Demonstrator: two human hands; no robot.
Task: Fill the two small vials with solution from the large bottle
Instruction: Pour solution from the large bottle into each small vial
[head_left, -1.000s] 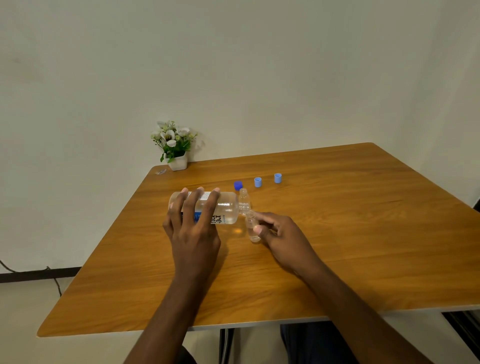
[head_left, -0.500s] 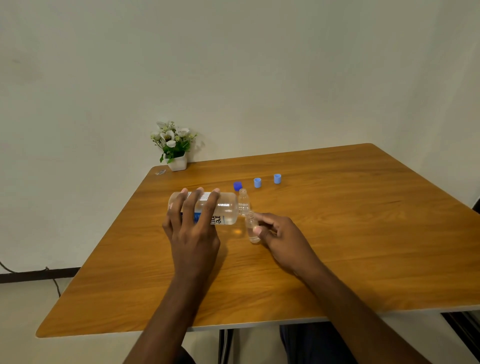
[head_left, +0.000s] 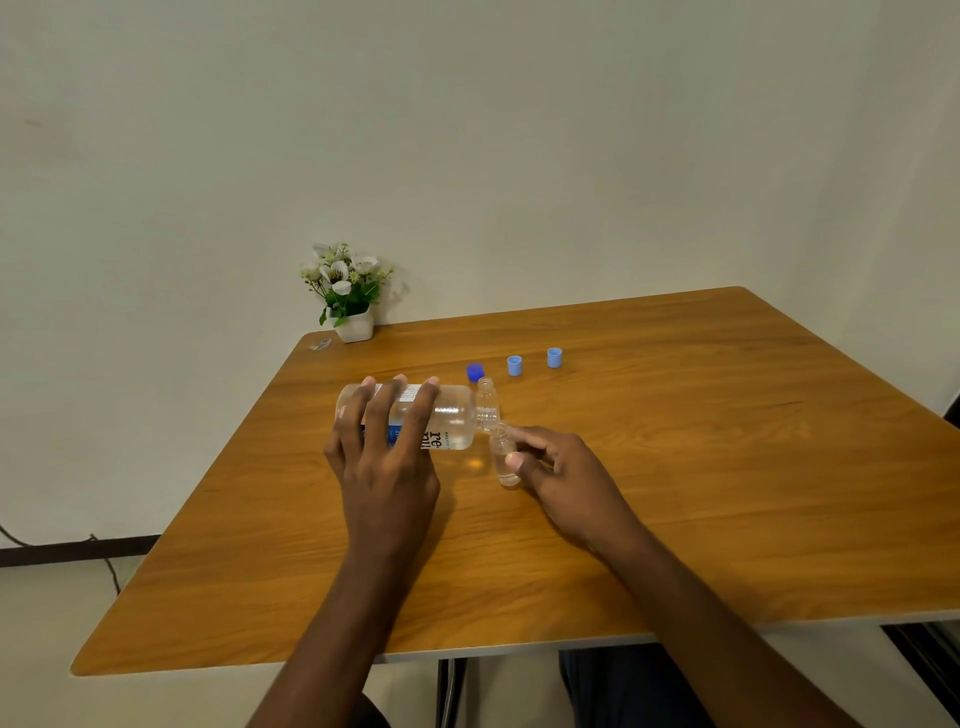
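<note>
Large bottle (head_left: 447, 423) lies tipped sideways in my left hand (head_left: 387, 467), fingers curled over its body, its mouth meeting the small vial (head_left: 503, 457) that my right hand (head_left: 558, 467) pinches upright, low at the bench (head_left: 727, 467). The second vial (head_left: 486, 389) stands just behind the neck. My worry is that the pour overshoots that narrow opening and solution runs onto the wood, or that the neck knocks the second vial over. Three blue caps (head_left: 514, 365) sit beyond.
</note>
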